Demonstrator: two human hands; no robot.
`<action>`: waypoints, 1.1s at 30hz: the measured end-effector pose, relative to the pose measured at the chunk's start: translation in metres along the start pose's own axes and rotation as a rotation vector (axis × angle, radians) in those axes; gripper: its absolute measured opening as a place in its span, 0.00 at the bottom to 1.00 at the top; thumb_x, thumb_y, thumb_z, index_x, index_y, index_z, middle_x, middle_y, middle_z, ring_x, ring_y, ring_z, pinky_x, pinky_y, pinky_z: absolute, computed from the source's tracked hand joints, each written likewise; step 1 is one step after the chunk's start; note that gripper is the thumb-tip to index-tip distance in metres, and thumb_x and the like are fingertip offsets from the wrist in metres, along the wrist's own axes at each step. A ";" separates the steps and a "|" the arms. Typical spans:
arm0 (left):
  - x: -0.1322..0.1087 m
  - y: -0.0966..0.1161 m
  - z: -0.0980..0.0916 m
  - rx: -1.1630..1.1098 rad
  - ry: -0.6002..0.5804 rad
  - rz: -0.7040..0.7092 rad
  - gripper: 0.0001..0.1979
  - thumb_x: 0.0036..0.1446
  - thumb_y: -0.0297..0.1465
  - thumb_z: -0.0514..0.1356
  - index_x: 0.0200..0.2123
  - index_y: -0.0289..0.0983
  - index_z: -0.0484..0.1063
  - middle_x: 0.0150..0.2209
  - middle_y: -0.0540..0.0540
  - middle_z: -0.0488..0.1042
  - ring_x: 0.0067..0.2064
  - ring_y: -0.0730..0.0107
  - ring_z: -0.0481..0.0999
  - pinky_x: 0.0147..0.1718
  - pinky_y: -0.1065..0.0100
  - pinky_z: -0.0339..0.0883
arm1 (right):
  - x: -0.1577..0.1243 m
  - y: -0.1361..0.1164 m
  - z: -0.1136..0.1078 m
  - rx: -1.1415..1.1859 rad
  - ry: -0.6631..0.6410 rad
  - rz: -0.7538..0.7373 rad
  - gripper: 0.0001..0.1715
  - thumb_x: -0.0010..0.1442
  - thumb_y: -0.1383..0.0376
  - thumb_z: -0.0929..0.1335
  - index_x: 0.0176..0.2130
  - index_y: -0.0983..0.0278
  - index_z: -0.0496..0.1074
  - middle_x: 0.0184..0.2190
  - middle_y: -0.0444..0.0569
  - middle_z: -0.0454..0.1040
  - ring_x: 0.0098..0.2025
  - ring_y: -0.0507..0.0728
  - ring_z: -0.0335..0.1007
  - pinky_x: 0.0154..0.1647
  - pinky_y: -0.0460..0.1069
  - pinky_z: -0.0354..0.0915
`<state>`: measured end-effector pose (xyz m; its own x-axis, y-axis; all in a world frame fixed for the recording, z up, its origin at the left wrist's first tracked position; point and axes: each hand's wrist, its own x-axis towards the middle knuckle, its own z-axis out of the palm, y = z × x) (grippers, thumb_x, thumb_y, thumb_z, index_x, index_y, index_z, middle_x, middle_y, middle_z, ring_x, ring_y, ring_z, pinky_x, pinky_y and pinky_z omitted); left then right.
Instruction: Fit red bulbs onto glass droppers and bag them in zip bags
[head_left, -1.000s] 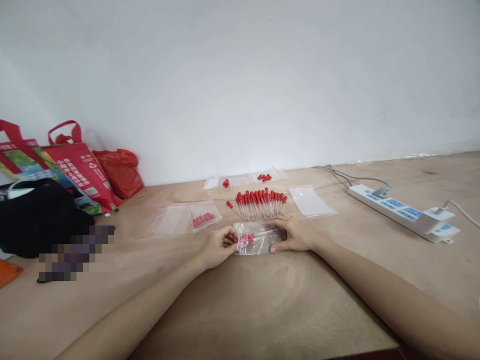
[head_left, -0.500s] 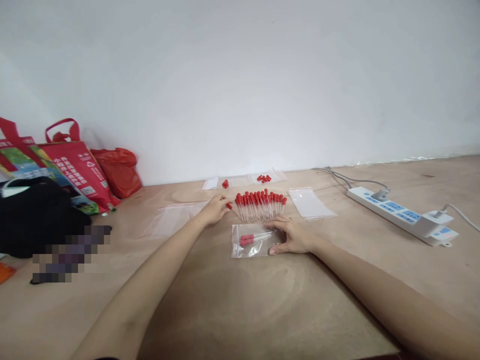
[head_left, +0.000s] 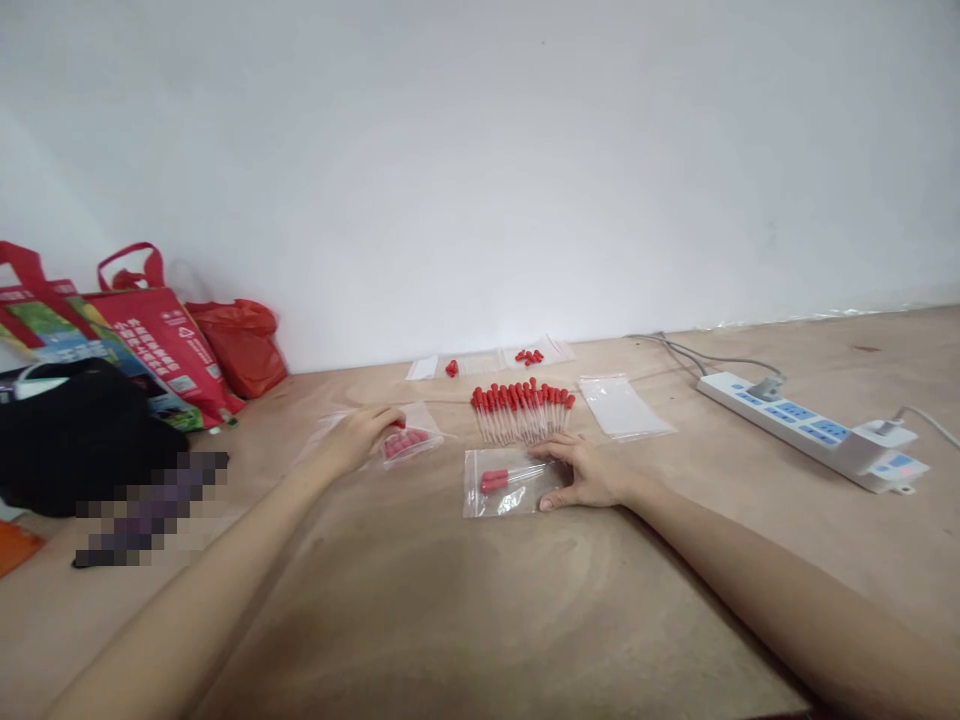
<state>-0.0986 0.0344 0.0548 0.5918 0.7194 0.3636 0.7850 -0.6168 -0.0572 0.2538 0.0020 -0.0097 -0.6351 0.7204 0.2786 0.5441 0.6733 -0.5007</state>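
Note:
My left hand (head_left: 360,437) lies on a small clear zip bag (head_left: 412,440) with red caps inside, left of centre. Its fingers are curled, and a bit of red shows at the fingertips. My right hand (head_left: 589,472) rests with fingers spread on the right end of another clear zip bag (head_left: 502,485), which holds red-capped droppers (head_left: 495,479). Just behind that bag lies a row of several red-capped glass droppers (head_left: 521,408) on the wooden table (head_left: 465,600).
A stack of empty clear bags (head_left: 622,405) lies right of the row. Flat bags with loose red caps (head_left: 529,355) sit by the wall. A white power strip (head_left: 814,428) is at the right. Red tote bags (head_left: 161,340), a red plastic bag (head_left: 240,342) and a black bag (head_left: 75,435) stand at the left.
My left hand left the near bag, reached the loose dropper beside the row, then moved left onto the small bag of red caps. That loose dropper is gone from its spot. My right hand stayed.

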 end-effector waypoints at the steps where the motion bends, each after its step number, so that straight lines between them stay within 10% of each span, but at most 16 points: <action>1: -0.012 0.004 -0.001 0.006 0.003 -0.006 0.10 0.57 0.30 0.47 0.32 0.37 0.67 0.32 0.46 0.70 0.35 0.67 0.69 0.34 0.68 0.61 | 0.000 0.000 0.000 0.002 0.002 0.002 0.43 0.38 0.45 0.69 0.49 0.63 0.64 0.46 0.54 0.66 0.49 0.62 0.58 0.50 0.57 0.54; 6: -0.040 0.031 0.007 -0.058 -0.003 -0.053 0.12 0.57 0.32 0.45 0.34 0.39 0.68 0.35 0.45 0.71 0.37 0.65 0.69 0.36 0.66 0.63 | 0.000 -0.001 0.000 0.006 0.011 -0.007 0.42 0.38 0.44 0.69 0.49 0.63 0.64 0.46 0.54 0.66 0.49 0.62 0.58 0.49 0.57 0.54; 17: -0.013 0.072 0.024 -0.207 0.037 -0.068 0.09 0.56 0.31 0.49 0.30 0.37 0.68 0.32 0.45 0.70 0.35 0.65 0.70 0.37 0.64 0.63 | -0.001 -0.003 -0.002 -0.007 0.000 0.000 0.42 0.39 0.45 0.69 0.49 0.64 0.64 0.46 0.54 0.66 0.48 0.61 0.59 0.49 0.56 0.55; 25: 0.001 0.106 0.052 -0.863 0.091 -0.432 0.09 0.47 0.33 0.57 0.33 0.35 0.65 0.31 0.48 0.69 0.34 0.70 0.72 0.33 0.68 0.68 | -0.001 -0.002 -0.001 -0.007 0.014 -0.019 0.42 0.38 0.46 0.69 0.49 0.63 0.64 0.46 0.53 0.66 0.48 0.60 0.59 0.49 0.55 0.55; 33: 0.012 0.115 0.057 -0.844 0.078 -0.526 0.09 0.43 0.34 0.60 0.25 0.35 0.64 0.21 0.52 0.69 0.23 0.75 0.68 0.23 0.73 0.62 | 0.000 -0.001 -0.001 -0.007 0.012 -0.016 0.42 0.38 0.45 0.69 0.49 0.63 0.64 0.46 0.53 0.66 0.49 0.61 0.58 0.50 0.56 0.54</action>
<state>0.0096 -0.0097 -0.0006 0.1686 0.9620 0.2150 0.5384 -0.2726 0.7974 0.2537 0.0011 -0.0083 -0.6371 0.7113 0.2968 0.5376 0.6860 -0.4902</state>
